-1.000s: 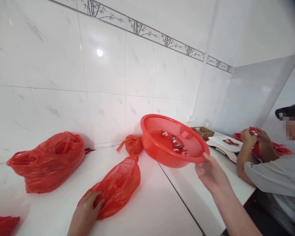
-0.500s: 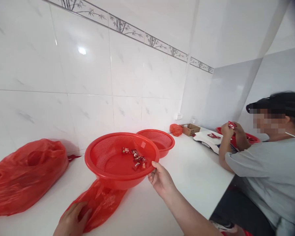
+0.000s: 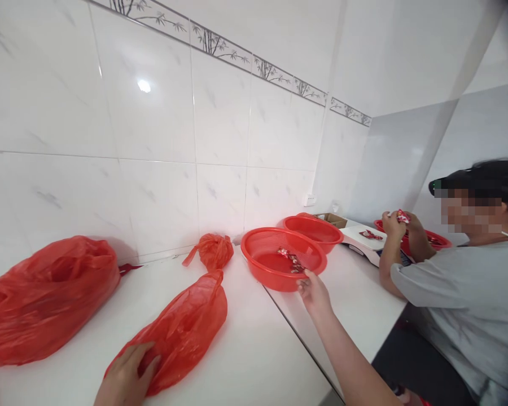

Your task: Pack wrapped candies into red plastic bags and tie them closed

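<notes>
My right hand [image 3: 315, 293] grips the near rim of a red perforated plastic basin [image 3: 258, 273], thumb on top and fingers beneath. Several small wrapped candies [image 3: 294, 262] lie inside, toward its right side. Against this basin's far right side is a second red basin [image 3: 317, 228]. My left hand [image 3: 129, 372] is closed on the near end of a limp red plastic bag [image 3: 195, 316] lying flat on the table. Just beyond that bag sits a small knotted red bag [image 3: 215, 252]. A large, bulging red bag [image 3: 55, 299] rests at the left.
A co-worker [image 3: 457, 293] at the right holds a small red packet [image 3: 402, 216] beside a white scale [image 3: 358, 239]. Another red basin [image 3: 438, 239] stands behind their arms. A cardboard box [image 3: 334, 220] is near the wall. A seam [image 3: 298, 330] crosses the white table [image 3: 245, 361].
My right hand has moved the candy basin right and away from me, and the second basin has shifted right too. The small knotted bag beside the wall is now uncovered. My left hand stays put.
</notes>
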Available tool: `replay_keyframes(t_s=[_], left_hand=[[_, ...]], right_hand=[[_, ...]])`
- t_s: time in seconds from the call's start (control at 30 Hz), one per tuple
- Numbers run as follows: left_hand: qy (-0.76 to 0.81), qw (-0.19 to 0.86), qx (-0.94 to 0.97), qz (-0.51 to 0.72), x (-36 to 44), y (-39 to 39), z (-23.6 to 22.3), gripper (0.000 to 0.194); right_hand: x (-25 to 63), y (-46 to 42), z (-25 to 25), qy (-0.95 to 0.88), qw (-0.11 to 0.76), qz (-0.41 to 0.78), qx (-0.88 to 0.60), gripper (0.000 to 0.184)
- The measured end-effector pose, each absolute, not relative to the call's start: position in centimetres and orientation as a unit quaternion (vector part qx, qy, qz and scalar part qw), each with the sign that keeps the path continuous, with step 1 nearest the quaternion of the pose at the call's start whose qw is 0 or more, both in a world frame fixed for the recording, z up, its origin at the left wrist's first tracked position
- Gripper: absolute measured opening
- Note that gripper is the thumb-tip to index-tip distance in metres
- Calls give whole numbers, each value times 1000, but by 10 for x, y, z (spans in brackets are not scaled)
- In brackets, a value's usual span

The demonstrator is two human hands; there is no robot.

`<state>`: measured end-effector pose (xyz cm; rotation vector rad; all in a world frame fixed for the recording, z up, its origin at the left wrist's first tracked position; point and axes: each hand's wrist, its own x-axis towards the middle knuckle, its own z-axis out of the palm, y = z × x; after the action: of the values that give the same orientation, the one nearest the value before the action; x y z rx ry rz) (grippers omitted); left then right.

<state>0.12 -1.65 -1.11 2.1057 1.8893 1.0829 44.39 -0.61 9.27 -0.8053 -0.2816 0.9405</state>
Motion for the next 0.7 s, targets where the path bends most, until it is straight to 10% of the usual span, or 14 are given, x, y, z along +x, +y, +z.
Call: replay_keyframes(t_s=[0.37,0.7], left_hand=[[710,-49,555,431,24,-50,25,54],[724,151,492,459,26,-61,30,59]], right_hand=[[454,-102,39,-136,793,411,-429,33],[321,-113,79,-570,516,411,-490,22]])
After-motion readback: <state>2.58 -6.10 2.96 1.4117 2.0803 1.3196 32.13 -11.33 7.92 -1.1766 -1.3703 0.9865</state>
